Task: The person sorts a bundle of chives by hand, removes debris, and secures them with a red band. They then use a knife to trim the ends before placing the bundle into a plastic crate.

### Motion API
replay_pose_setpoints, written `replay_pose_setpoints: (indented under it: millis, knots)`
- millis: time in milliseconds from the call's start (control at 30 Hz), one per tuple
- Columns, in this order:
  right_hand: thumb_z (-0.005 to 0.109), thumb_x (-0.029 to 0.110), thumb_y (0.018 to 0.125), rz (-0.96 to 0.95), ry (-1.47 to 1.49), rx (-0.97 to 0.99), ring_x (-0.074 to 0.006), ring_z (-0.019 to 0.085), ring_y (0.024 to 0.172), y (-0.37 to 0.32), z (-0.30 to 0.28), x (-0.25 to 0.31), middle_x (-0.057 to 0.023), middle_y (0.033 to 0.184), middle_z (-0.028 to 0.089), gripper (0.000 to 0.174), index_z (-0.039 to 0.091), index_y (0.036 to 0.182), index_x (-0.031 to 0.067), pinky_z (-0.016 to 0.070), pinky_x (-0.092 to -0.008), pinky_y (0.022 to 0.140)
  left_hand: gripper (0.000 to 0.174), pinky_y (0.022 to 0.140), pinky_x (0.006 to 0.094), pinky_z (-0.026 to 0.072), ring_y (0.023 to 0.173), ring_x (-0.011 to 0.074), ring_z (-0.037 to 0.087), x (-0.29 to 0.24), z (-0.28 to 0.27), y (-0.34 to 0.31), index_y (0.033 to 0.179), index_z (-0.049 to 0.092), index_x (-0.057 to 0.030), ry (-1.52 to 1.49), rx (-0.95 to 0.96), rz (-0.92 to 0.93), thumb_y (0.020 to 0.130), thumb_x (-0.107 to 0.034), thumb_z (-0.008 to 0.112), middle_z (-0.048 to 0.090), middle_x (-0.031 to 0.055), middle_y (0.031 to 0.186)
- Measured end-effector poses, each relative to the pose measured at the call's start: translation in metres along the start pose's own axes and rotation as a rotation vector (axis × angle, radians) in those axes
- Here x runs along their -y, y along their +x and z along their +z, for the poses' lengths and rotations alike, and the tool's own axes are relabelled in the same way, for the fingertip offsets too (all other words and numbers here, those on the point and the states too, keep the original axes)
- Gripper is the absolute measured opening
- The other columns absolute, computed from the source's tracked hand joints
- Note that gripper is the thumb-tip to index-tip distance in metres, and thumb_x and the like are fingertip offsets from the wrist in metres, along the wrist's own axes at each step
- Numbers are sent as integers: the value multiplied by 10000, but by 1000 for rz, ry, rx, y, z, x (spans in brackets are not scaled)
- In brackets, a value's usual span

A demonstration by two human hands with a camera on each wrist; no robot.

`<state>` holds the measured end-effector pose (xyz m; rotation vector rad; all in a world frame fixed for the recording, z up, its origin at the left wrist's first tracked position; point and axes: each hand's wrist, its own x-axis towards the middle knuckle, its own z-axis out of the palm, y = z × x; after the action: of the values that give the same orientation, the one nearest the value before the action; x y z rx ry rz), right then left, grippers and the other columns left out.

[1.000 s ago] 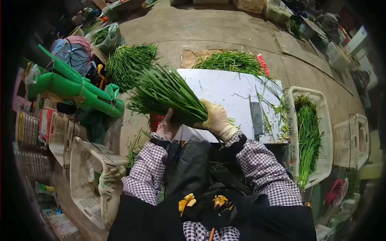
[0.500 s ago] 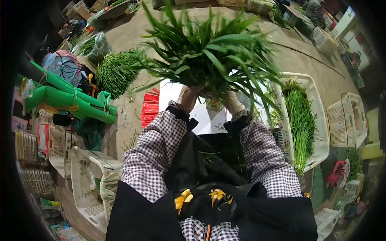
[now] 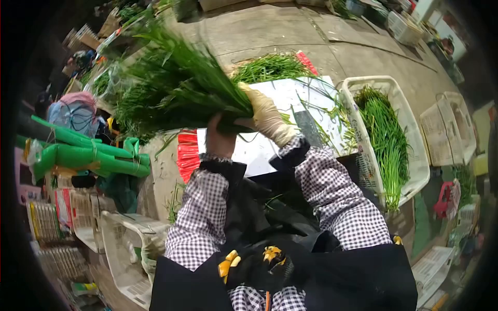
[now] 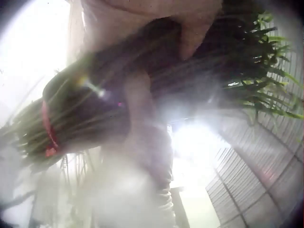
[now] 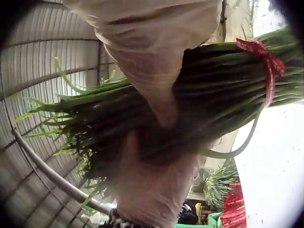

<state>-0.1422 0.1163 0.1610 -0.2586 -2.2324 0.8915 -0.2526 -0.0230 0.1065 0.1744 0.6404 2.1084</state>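
Observation:
A thick bunch of green chives (image 3: 181,85) is held above the white board by both hands, leaf tips fanned toward the far left. My left hand (image 3: 222,137) grips it from below and the left side. On the right side, my right hand (image 3: 267,114), in a pale thin glove, grips it near the stem end. A red tie (image 5: 268,71) circles the stems in the right wrist view, and the same red band (image 4: 48,126) shows in the left wrist view. In the right wrist view, thumbs and palms press the bunch from opposite sides.
The white board (image 3: 254,158) bears a dark broad blade (image 3: 309,127) and scattered trimmings. Red strips (image 3: 188,155) lie at its left edge, loose chives (image 3: 272,67) beyond it. A white crate (image 3: 415,150) of chives stands at right, green rolls (image 3: 93,160) at left.
The bunch swung from the left to pointing away with its leaves spread, then back to the left. Both hands kept hold of it and moved with it, and the head view shifted.

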Motion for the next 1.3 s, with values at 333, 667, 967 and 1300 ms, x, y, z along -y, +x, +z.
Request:
replay_pose_setpoints:
  millis: [333,667,967,1300]
  knots:
    - [707,214,824,309,-4,102,-270,654,949,-47,-37,-81,-103,976,698,219,707,1022,121,510,-365,855,919,1094,534,296,1332,358,311,46,-29,-120,1396,240,56,7,-692,-226,844,-586,596,253,230,1463]
    - [517,337,992,416,264,-244,-311,539,1217,-122,-22,-150,-207,1254,597,427,582,1239,-6,401,-360,1044,771,1109,445,310,1312,370,406,33,12,-44,1358,457,-27,1897,368,356,731,-296,816,470,190,1385]
    - [358,297,1040,454,411,-195,-311,334,1386,-141,85,-204,-242,1470,365,497,395,1397,-47,252,-346,1154,1005,1128,527,247,1367,285,350,73,0,19,1392,399,-136,2502,526,-48,546,-351,897,446,101,1414]
    - [448,366,1011,731,390,-77,-286,354,1385,-127,34,-134,-189,1457,415,515,447,1389,15,260,-331,1150,895,1074,459,308,1246,303,461,76,-11,29,1315,483,-120,2502,547,-39,551,-352,887,532,130,1291]
